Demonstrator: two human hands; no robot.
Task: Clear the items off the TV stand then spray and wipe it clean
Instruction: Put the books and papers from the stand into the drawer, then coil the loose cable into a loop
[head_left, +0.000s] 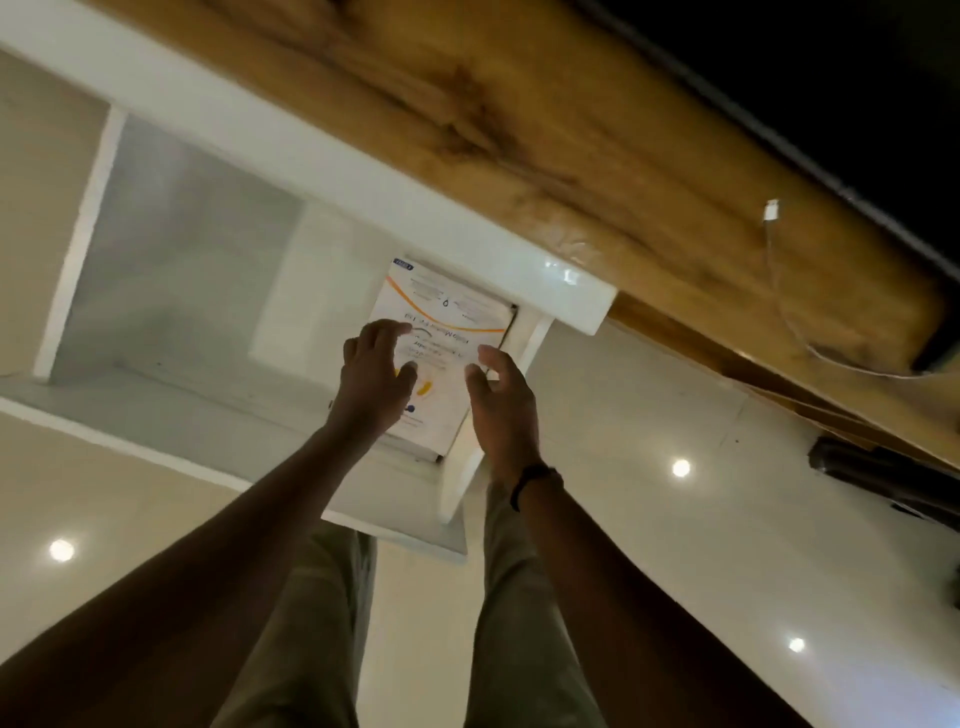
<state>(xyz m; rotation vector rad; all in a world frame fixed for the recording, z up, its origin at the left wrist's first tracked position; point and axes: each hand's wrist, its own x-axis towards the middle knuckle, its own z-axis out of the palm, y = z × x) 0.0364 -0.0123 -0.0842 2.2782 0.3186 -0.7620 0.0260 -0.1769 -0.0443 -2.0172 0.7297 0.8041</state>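
While the booklet (441, 332) lies flat in the TV stand (332, 171) cubby, the left hand (376, 379) presses it, fingers spread; the right hand (501, 410) hovers beside it, fingers apart.

Dim, warm indoor light. Three round lamp reflections glare on the glossy floor (681, 468), and a smaller highlight sits on the white shelf edge (558, 273). The upper right corner falls to black. Motion blur softens the leaflet (447, 312) print; wide-angle bending tilts the edges.

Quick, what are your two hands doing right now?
Left hand: open, fingers resting on the white booklet.
Right hand: open, beside the booklet, holding nothing.
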